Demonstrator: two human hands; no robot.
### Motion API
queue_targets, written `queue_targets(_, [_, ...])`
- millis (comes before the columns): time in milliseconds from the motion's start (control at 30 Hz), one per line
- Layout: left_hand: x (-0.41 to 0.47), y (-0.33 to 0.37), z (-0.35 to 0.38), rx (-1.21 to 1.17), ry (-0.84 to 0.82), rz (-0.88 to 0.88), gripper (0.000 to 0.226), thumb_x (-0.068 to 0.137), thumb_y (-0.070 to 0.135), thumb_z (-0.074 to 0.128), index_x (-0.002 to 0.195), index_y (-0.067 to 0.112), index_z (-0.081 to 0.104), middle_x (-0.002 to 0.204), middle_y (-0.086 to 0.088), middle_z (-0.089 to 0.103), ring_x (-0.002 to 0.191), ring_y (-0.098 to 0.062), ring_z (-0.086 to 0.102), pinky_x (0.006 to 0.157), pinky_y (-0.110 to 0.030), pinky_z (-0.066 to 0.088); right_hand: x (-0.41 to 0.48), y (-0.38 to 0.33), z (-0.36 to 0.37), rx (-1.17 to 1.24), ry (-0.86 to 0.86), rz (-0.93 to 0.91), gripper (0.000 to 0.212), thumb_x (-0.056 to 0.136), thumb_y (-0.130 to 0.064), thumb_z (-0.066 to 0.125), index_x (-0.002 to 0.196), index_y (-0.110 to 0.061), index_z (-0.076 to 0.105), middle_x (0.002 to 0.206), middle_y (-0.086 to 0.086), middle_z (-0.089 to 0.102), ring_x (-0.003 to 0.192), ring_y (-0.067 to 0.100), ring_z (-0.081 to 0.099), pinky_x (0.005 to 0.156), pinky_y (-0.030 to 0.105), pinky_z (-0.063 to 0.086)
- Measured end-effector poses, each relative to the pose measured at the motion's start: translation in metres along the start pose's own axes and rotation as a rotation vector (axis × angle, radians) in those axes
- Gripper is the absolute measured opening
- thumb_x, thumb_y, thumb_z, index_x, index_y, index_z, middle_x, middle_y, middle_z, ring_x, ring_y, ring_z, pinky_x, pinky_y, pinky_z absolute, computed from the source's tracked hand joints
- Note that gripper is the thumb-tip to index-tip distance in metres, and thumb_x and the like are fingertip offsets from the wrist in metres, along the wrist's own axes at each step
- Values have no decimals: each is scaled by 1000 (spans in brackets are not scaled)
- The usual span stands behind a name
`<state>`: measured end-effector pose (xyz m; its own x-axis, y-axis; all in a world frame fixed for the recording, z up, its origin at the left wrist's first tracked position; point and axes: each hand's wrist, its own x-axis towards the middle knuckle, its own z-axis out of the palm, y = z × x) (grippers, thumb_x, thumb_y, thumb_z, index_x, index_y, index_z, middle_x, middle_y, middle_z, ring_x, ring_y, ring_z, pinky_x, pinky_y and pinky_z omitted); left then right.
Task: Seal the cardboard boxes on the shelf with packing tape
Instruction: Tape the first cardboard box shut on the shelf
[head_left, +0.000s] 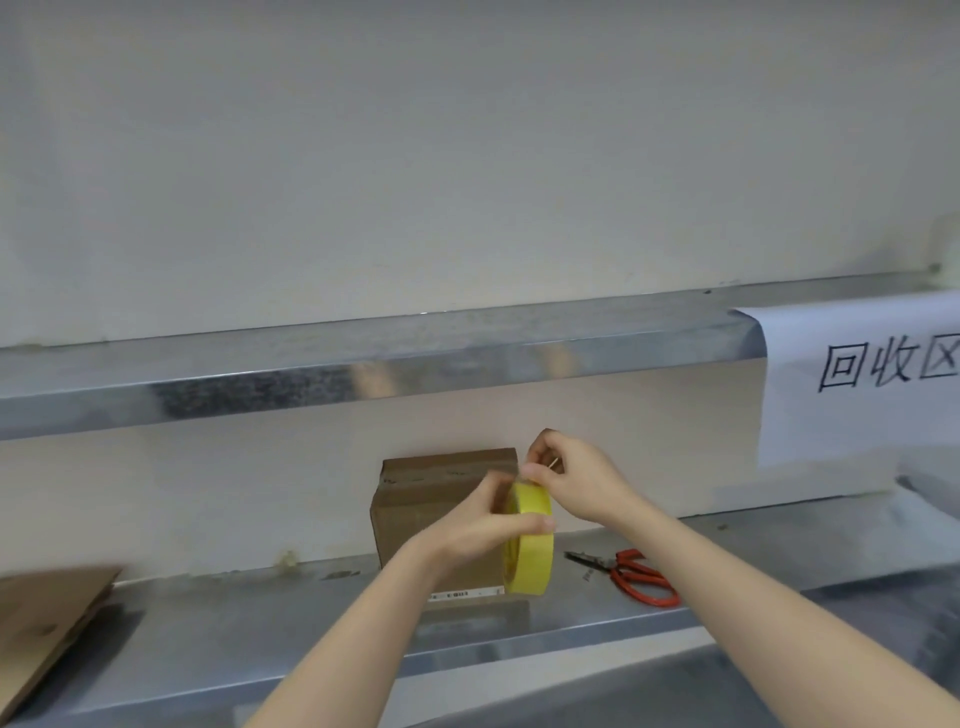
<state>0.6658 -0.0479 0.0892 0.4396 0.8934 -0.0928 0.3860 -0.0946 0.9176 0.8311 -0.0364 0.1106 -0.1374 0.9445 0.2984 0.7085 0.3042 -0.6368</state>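
Well to the left of the cardboard box (415, 499), a flat piece of cardboard (47, 618) lies on the same metal shelf (234, 623). The box stands on end against the back wall, its long axis upright. Directly in front of it, the left hand (483, 525) grips the yellow tape roll (530, 540), thumb laid across the band. The roll stands on edge, so tape should pull off upward and back towards the box. At the roll's top, level with the box's upper edge, the right hand (576, 478) pinches what is probably the free end; I cannot tell whether it has lifted. Red-handled scissors (639, 574) lie just right of the box, nearer the right hand.
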Motion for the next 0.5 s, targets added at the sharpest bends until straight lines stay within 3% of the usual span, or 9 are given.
queue_targets(133, [12,2,8,92,20,-7,72,65,54,73,126,28,45,121,7,57,112,-5,54,94,-24,44,4,11,-5,-28,-29,-27,9,92,-20,60,84,-21,56,83,-3,65,80,18,61,76,35,49])
queue_targets(300, [21,-16,17,166,47,-219,81,60,82,55,118,25,52,114,4,59,98,-13,59,93,-37,50,21,22,-21,7,-19,-94,24,92,-19,60,75,-33,51,69,-5,65,71,16,63,72,36,51])
queue_targets(433, [33,0,27,270,101,-176,66,76,70,57,119,20,58,111,6,58,101,-13,56,81,-27,45,32,24,-30,56,-73,-179,28,91,-15,62,73,-34,51,74,-1,66,65,14,66,72,33,52])
queue_targets(500, [42,11,28,282,125,-114,61,72,63,65,114,18,63,109,0,64,100,-16,61,78,-23,46,34,25,-36,46,-110,-225,23,91,-16,62,76,-31,53,80,-4,66,64,11,66,71,31,51])
